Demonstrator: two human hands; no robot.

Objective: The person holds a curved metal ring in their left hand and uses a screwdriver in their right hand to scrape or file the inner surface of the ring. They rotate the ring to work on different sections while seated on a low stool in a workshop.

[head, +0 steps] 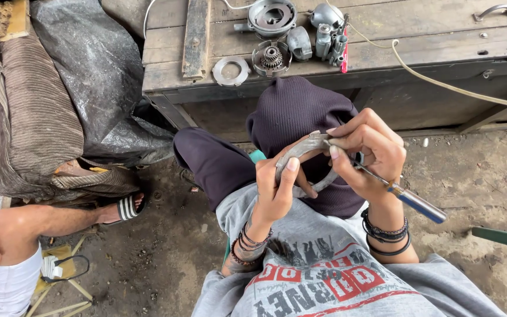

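Work was judged midway: curved grey metal brake shoe (300,154) gripped in left hand (274,191), blue-handled screwdriver (403,195) clasped in right hand (371,149), other grey metal parts (272,57) left dismantled on the wooden bench (429,35).

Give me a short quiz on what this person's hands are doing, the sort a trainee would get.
1. True or false: the left hand holds the curved metal part.
2. What does the right hand grip: (a) hammer, (b) blue-handled screwdriver, (c) cloth?
3. Where does the toothed gear lie?

Key: 1 true. 2 b. 3 On the wooden bench, beyond the person's knees, among other metal parts.
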